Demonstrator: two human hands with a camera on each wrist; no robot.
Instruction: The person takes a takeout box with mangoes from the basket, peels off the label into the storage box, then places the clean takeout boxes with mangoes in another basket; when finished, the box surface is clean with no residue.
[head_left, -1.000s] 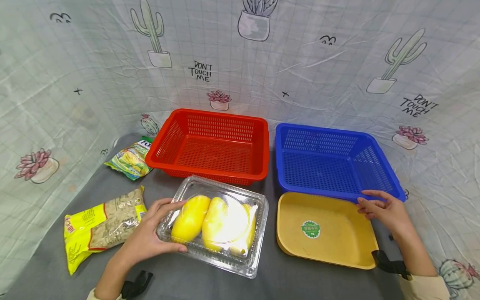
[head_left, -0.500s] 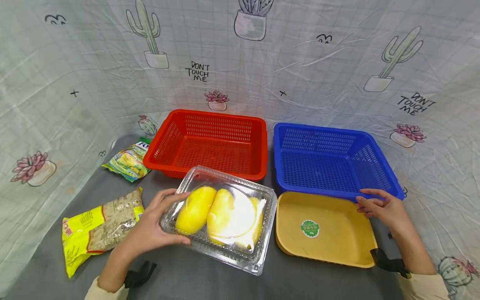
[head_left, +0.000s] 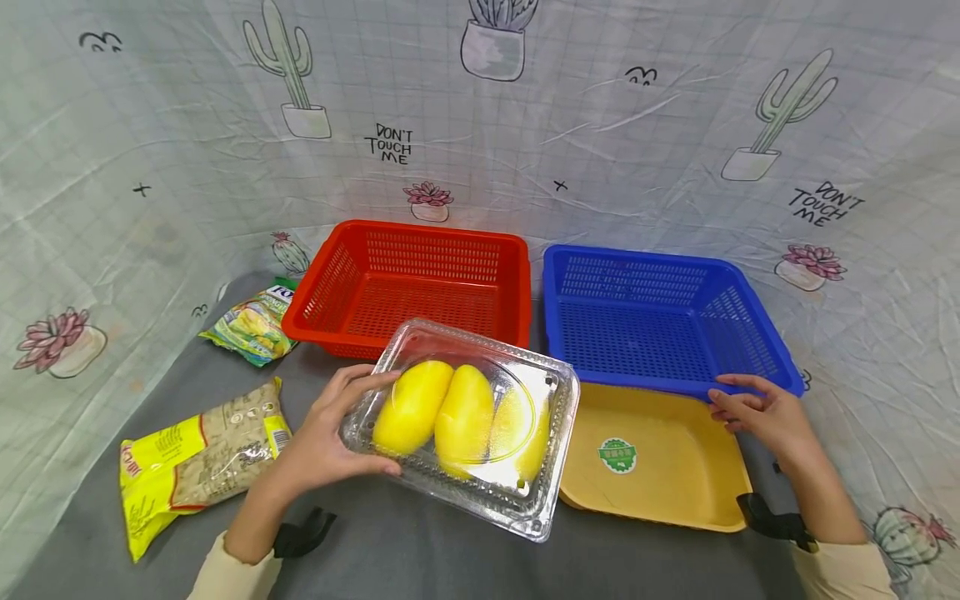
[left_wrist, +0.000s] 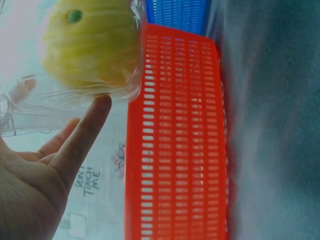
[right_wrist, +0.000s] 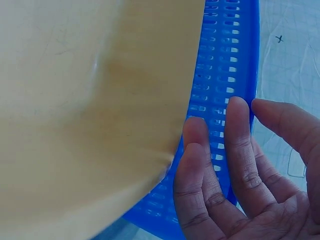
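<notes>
My left hand (head_left: 326, 442) grips the left end of a clear plastic clamshell box (head_left: 480, 507), thumb along the near side and fingers toward the far side. Inside lie three yellow mangoes (head_left: 463, 421), partly hidden by glare on the lid. The box is held up and tilted, overlapping the red basket's front and the yellow tray's left end in the head view. In the left wrist view, one mango (left_wrist: 92, 47) shows through the box's wall above my fingers. My right hand (head_left: 772, 421) pinches the front rim of the blue basket (head_left: 637, 377) near its right corner.
The red basket (head_left: 438, 237) stands at the back, left of the blue one. A yellow tray (head_left: 675, 467) with a green sticker sits before the blue basket. At left lie a yellow-and-clear bag (head_left: 202, 458) and a green packet (head_left: 255, 325). A printed cloth (head_left: 487, 125) hangs behind.
My left hand has moved the box of mangoes to the right and up, so it now overlaps the yellow tray. My right hand stays at the blue basket's rim. The view has shifted slightly.
</notes>
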